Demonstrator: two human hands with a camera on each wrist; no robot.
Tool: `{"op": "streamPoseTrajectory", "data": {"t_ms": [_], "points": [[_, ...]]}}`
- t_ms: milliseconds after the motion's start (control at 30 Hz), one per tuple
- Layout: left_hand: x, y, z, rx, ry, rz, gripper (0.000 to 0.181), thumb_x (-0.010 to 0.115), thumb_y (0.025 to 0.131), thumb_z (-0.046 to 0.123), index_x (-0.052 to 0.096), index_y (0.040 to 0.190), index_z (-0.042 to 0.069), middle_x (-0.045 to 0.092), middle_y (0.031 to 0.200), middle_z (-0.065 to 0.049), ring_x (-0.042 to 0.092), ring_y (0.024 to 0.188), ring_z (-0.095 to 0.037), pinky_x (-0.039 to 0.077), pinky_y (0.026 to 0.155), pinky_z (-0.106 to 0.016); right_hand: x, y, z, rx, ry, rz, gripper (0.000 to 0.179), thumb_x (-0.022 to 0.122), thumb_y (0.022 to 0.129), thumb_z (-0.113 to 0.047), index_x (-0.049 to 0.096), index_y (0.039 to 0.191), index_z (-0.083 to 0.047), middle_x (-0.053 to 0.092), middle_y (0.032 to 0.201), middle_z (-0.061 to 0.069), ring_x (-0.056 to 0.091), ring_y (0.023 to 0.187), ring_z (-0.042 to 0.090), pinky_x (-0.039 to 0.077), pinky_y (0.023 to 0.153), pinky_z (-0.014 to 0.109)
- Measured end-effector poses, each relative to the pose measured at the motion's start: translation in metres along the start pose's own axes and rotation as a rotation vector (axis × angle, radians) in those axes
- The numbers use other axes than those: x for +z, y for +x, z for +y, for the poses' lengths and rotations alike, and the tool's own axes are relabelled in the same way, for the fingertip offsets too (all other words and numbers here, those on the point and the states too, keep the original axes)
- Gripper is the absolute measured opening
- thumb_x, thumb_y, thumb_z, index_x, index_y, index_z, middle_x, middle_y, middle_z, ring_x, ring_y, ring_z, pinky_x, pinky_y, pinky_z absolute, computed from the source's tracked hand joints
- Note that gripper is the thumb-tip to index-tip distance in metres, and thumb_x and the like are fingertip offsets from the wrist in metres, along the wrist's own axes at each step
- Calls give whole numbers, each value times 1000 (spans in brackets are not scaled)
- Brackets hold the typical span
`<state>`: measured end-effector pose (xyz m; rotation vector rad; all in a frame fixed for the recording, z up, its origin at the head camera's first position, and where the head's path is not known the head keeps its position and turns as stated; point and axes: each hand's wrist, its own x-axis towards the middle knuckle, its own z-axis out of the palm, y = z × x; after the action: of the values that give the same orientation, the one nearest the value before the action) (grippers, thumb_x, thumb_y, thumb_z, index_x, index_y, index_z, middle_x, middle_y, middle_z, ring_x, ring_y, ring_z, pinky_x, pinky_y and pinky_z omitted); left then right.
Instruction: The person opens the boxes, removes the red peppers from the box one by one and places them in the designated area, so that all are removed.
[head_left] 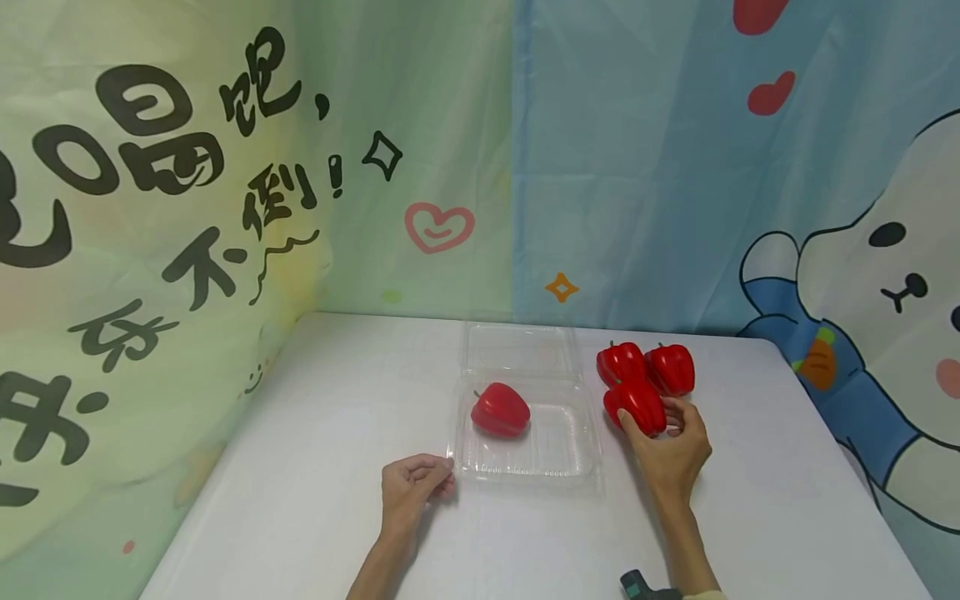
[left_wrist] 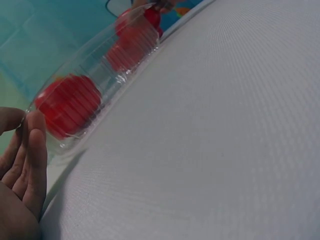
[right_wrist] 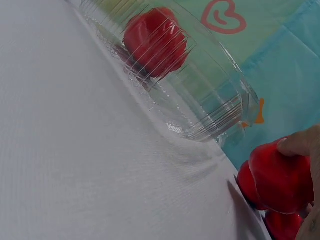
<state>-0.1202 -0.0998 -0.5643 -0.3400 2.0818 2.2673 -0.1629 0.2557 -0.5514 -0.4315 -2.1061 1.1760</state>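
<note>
A clear plastic clamshell box (head_left: 555,442) lies with its lid folded back on the white table. Inside, toward its left, is one red bell pepper (head_left: 500,410). My left hand (head_left: 417,487) pinches the box's near left rim between thumb and fingers, as the left wrist view also shows. To the right of the box, my right hand (head_left: 672,450) grips a second red bell pepper (head_left: 636,405) with the thumb on its left side and fingers on its right. Just behind it sit two more red bell peppers, one on the left (head_left: 619,363) and one on the right (head_left: 671,369).
The white table (head_left: 300,500) extends around the box on both sides. Behind it hangs a printed curtain (head_left: 622,167) with a cartoon bear at the right. A dark device (head_left: 643,587) is strapped near the right wrist.
</note>
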Motion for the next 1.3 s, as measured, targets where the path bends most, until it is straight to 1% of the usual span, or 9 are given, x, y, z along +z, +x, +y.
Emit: {"op": "streamPoseTrajectory", "data": {"t_ms": [267, 433, 633, 767, 900, 967, 1067, 1167, 1300], "points": [[0, -1, 1, 4, -7, -2, 21, 81, 92, 8, 77, 102, -10, 82, 87, -22, 77, 69, -15, 67, 67, -25, 0, -4, 3, 62, -27, 3, 69, 96, 82, -19, 63, 141, -6, 72, 137, 14, 55, 107, 8, 43, 89, 9], [0, -1, 1, 6, -16, -5, 20, 82, 91, 7, 77, 101, -10, 81, 87, -23, 77, 69, -16, 67, 67, -25, -1, -5, 3, 77, -25, 13, 68, 95, 83, -19, 63, 142, -6, 71, 139, 14, 57, 111, 12, 42, 90, 9], [0, -1, 2, 9, -8, -5, 20, 81, 92, 7, 77, 102, -10, 81, 87, -23, 77, 69, -16, 67, 67, -26, -1, -8, 3, 115, -51, 30, 68, 94, 85, -23, 62, 143, -7, 70, 140, 11, 56, 111, 9, 44, 93, 9], [0, 0, 1, 8, -15, -9, 20, 81, 92, 7, 77, 101, -11, 81, 87, -23, 77, 69, -16, 67, 67, -26, -1, -9, 2, 137, -70, 39, 69, 94, 86, -24, 61, 144, -7, 69, 141, 12, 57, 113, 13, 48, 96, 18], [0, 0, 1, -1, -13, -8, 20, 82, 91, 8, 77, 101, -10, 81, 86, -21, 77, 69, -16, 67, 67, -26, -1, -12, 1, 154, -81, 43, 69, 93, 86, -24, 60, 144, -6, 68, 142, 13, 59, 115, 19, 55, 102, 33], [0, 0, 1, -5, -11, -4, 21, 82, 91, 8, 77, 101, -9, 82, 86, -20, 77, 69, -16, 67, 67, -26, 0, -12, 2, 162, -84, 43, 70, 93, 86, -24, 60, 145, -6, 68, 143, 13, 59, 117, 21, 58, 105, 43], [0, 1, 1, -4, -16, -1, 21, 82, 91, 8, 78, 101, -9, 82, 86, -20, 77, 69, -16, 67, 67, -26, 1, -12, 2, 170, -85, 39, 71, 93, 87, -24, 58, 146, -6, 66, 145, 13, 59, 120, 23, 59, 109, 55], [0, 0, 1, -2, -23, -1, 21, 83, 91, 8, 78, 101, -9, 82, 86, -20, 77, 69, -16, 67, 66, -26, 1, -13, 2, 173, -85, 37, 72, 92, 87, -24, 57, 147, -6, 66, 145, 14, 59, 122, 25, 59, 110, 59], [0, 0, 0, -7, -22, 1, 20, 83, 91, 8, 78, 100, -9, 82, 85, -19, 77, 68, -16, 67, 67, -26, 0, -14, 1, 179, -83, 41, 72, 93, 87, -24, 57, 147, -6, 66, 145, 14, 60, 122, 25, 59, 110, 61]]}}
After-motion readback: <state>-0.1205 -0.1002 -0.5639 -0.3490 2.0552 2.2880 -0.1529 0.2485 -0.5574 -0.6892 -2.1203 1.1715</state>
